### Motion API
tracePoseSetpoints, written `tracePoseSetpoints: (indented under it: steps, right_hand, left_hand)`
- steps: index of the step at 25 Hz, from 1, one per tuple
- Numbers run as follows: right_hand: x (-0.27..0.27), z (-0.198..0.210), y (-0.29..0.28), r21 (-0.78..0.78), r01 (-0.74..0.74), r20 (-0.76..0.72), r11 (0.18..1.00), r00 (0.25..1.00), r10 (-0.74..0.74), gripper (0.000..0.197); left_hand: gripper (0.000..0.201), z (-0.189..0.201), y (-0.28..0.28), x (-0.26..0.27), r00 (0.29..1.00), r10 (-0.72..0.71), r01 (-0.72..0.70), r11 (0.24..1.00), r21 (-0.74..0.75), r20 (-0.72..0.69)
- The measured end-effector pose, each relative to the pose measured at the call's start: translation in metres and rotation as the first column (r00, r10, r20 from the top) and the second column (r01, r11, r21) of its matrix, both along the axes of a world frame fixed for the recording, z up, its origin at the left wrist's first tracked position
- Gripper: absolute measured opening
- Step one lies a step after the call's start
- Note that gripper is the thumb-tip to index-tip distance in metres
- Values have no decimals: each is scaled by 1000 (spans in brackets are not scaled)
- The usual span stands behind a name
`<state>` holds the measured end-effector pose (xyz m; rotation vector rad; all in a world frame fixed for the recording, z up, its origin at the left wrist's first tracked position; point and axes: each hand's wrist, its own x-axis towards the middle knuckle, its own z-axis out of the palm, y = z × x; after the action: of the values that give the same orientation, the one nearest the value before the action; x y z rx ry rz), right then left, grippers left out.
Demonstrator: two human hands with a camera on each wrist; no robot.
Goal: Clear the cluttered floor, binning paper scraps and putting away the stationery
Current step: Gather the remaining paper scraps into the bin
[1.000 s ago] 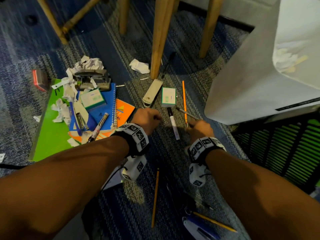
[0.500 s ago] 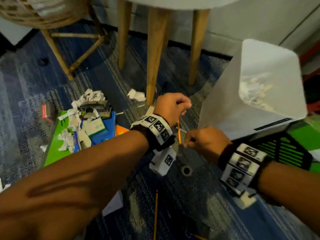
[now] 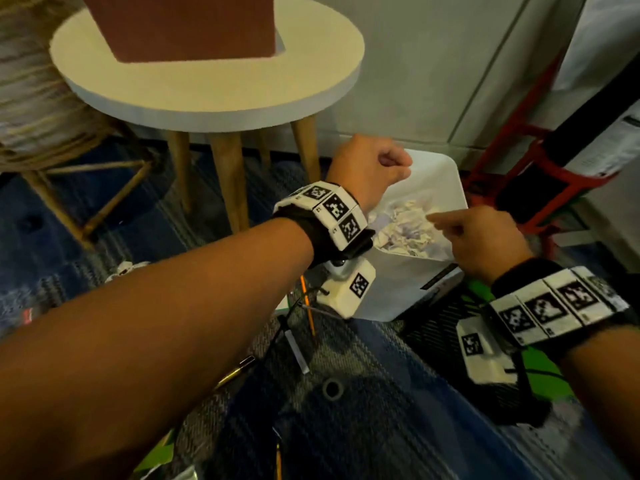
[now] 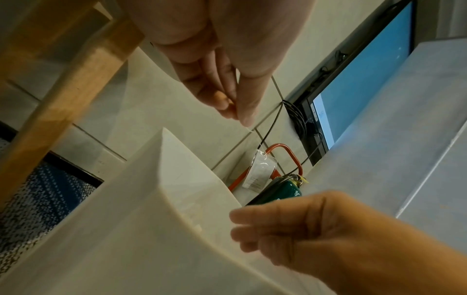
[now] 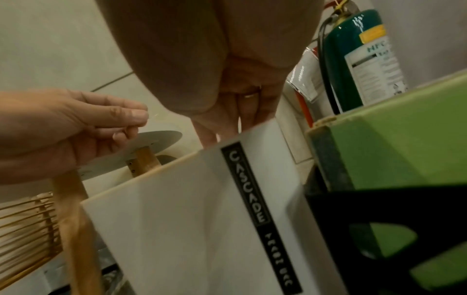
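Note:
Crumpled paper scraps [image 3: 407,225] lie inside the white bin [image 3: 398,292], which stands on the carpet by the wall. Above the bin's far left corner my left hand [image 3: 375,162] is curled, thumb pressed to fingertips [image 4: 235,111]; a thin pale sliver of paper barely shows in that pinch. My right hand [image 3: 474,233] hovers over the bin's right rim with its fingers [image 5: 227,121] loosely extended and nothing in them. An orange pencil [image 3: 308,308], a white marker [image 3: 296,349] and a brass-coloured pen [image 3: 235,370] lie on the carpet below my left wrist.
A round white table [image 3: 207,88] on wooden legs stands left of the bin, a wicker chair [image 3: 31,98] beyond it. A black mesh organiser [image 3: 446,317] over something green sits right of the bin. A green fire extinguisher [image 5: 353,59] stands by the wall.
Both hands rose from the floor and moved right to above the bin. The right hand's pinch has loosened into extended fingers; the left stays curled.

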<state>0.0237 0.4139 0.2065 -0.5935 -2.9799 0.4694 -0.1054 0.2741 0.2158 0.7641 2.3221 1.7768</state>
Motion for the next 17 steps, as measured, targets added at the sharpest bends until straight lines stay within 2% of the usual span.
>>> tracePoseSetpoints:
  steps: [1,2,4,5,6,8,9,11,14,16,17]
  right_hand:
    - [1,-1,3,10,-9,69,1000,998,8,45]
    - [1,0,3,14,-7,77,1000,997,6,50]
    - [2,2,6,-8,26,-44,1000,999,-26,54]
    - [3,3,5,-38,44,-126,998,991,-49,55]
    - [4,5,3,-66,58,-193,996,979,-70,55]
    - [4,7,-2,-104,58,-283,993,955,-86,53]
    - [5,7,-6,-112,49,-317,993,945,-83,52]
    - [7,10,-19,-132,2,-408,991,911,-56,49]
    - [11,5,-52,-44,-211,-548,977,822,153,41]
    - [10,-13,-84,21,-420,-509,907,777,371,38]
    - [8,-27,-102,41,-536,-458,843,740,493,37]
  left_hand:
    - [7,-3,2,1,1000,2,-2,1000,-15,-14]
    - [8,-6,3,2,1000,2,-2,1000,-27,-23]
    - [9,-10,6,3,999,-31,28,997,-67,-43]
    - [9,-10,8,4,993,-84,72,987,-145,-79]
    - [13,-9,9,6,977,-170,126,949,-288,-133]
    - [26,-5,7,12,913,-343,151,785,-601,-219]
    - [34,-4,4,13,894,-378,128,730,-671,-241]
    - [43,-2,-9,10,888,-380,126,741,-659,-258]
    - [43,-3,-48,6,890,-357,154,821,-550,-284]
    - [38,-9,-87,5,881,-359,131,810,-571,-307]
    - [36,-15,-112,4,882,-367,121,782,-611,-296]
